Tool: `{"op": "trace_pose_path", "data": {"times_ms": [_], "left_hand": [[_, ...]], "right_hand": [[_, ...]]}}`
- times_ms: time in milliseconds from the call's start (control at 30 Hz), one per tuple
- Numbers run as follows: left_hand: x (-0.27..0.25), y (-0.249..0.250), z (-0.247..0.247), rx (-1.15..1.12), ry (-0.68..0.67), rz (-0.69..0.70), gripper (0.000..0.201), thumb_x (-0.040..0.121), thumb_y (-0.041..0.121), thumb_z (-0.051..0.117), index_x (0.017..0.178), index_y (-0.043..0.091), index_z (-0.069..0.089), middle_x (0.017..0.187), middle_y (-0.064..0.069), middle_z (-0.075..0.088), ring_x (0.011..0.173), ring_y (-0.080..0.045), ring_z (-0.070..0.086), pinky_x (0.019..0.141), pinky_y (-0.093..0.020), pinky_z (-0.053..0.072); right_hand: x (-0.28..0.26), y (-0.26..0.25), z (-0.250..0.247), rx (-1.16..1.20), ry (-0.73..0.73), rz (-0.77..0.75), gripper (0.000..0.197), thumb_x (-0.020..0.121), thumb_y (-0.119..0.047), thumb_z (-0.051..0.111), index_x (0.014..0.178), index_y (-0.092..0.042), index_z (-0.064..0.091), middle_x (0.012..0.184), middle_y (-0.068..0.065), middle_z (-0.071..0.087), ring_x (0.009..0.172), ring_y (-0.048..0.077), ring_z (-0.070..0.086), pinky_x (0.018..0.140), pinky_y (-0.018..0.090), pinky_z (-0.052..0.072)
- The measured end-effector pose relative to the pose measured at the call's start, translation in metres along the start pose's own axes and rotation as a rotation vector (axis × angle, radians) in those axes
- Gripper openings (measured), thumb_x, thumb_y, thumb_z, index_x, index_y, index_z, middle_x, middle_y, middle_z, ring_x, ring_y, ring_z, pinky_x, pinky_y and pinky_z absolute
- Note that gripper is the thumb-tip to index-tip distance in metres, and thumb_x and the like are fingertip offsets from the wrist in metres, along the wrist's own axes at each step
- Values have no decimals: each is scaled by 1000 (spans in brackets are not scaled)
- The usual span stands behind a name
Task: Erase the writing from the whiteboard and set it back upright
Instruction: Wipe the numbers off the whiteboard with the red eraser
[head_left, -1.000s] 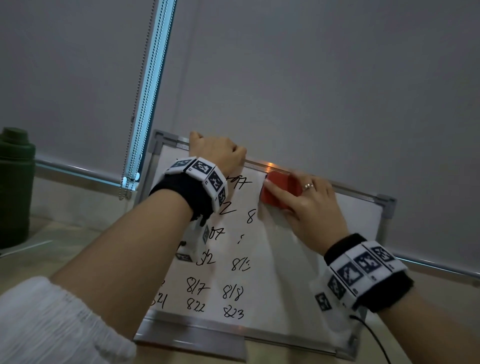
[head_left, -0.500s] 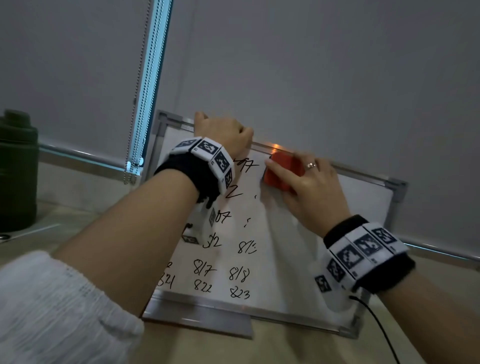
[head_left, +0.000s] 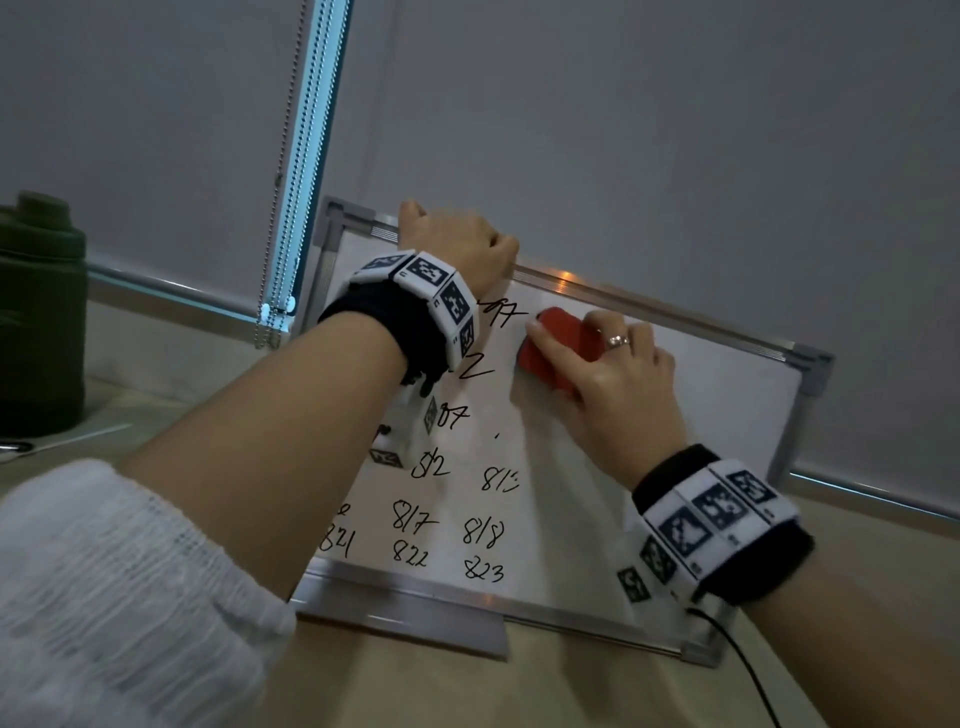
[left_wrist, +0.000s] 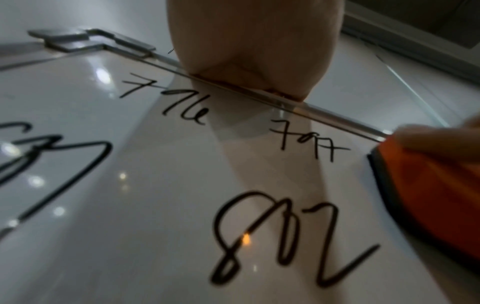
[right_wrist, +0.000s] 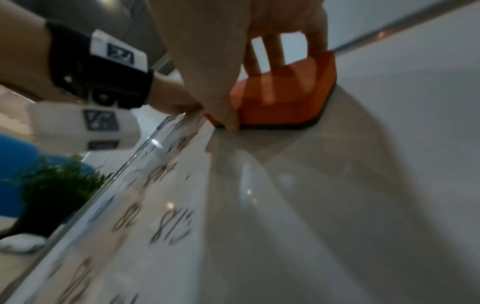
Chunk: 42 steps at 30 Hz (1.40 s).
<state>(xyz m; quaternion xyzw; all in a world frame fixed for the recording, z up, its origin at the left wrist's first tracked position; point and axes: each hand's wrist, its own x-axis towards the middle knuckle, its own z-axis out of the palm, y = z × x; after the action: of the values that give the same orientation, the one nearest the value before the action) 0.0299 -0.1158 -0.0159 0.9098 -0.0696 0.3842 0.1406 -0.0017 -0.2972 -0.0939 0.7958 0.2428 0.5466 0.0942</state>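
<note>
Whiteboard (head_left: 597, 519), white, metal-framed: I saw left hand (head_left: 457, 244) gripping its top edge, forearm hiding numbers; right hand (head_left: 618, 384) clasped red eraser (head_left: 558, 343).

1. In your head view, your left forearm (head_left: 270, 447) covers the whiteboard's (head_left: 727, 415) lower-left writing.
2. Your left hand's (head_left: 457, 249) fingers curl behind the top rail, out of sight.
3. The green container (head_left: 39, 312) is cut off at the frame's left edge.
4. Your right wrist view blurs the numbers at lower left.

Dim light, glare spots, blurred right-wrist view
</note>
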Motion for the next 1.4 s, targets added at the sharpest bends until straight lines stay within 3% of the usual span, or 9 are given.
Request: {"op": "trace_pose_path", "data": {"times_ms": [267,500,733,833,933,1066,1166,1266,1400], "left_hand": [[1,0,0,16,-6,-10,44,91,28,27,80,15,68,72,-3,54,78,-25,50,95,-40,25],[6,-1,4,6,-11,-21,49,92,32,24,87,15,70,83,-5,61,78,-23,49,99,-41,24],[5,0,3,15,-14,-39,49,91,34,25,85,15,70,62,0,49,75,-24,49,97,-41,25],[5,0,3,0,-4,-28,50,90,33,26,86,14,72,74,-3,58,75,-24,50,97,-41,25],[4,-1,4,-6,4,-18,49,91,32,26,88,14,72,75,-3,59,75,-24,50,97,-40,24],[4,-1,3,5,-5,2,44,93,26,26,89,14,68,61,1,46,76,-25,49,99,-41,24],[4,-2,3,2,3,-20,46,92,29,26,88,13,69,67,-2,51,77,-24,49,97,-41,25],[4,-2,3,-10,9,-4,41,92,27,27,74,15,62,59,2,43,77,-25,49,96,-40,25],[4,-1,5,-36,17,-14,41,92,29,26,74,19,61,58,3,42,75,-24,48,97,-40,25]], "right_hand": [[-56,-24,12,-19,-91,-248,55,71,-29,64,125,-32,50,108,11,46,79,31,50,64,42,44],[-1,14,3,1,24,79,50,80,-39,48,127,-25,54,110,25,53,88,42,50,66,50,46],[-112,-8,26,14,-80,-364,54,69,-20,47,120,-38,47,110,9,43,83,26,43,73,40,38],[-113,-2,22,-11,-159,-545,47,74,-19,46,116,-40,48,106,5,46,76,25,51,69,37,35],[-65,11,12,25,-32,-286,29,90,-35,43,118,-37,51,103,12,55,73,30,53,66,39,41],[-49,10,16,34,29,2,47,77,-39,60,123,-32,53,106,15,50,84,29,41,68,41,41],[-96,-16,33,63,-25,-270,49,73,-24,61,118,-39,50,105,6,45,78,25,43,68,38,38],[-124,-25,34,76,-144,-547,30,86,-35,43,114,-41,51,104,3,46,75,22,45,67,35,34],[-82,-6,23,29,-98,-438,48,72,-30,45,120,-39,47,104,6,47,75,25,46,63,36,39]]}}
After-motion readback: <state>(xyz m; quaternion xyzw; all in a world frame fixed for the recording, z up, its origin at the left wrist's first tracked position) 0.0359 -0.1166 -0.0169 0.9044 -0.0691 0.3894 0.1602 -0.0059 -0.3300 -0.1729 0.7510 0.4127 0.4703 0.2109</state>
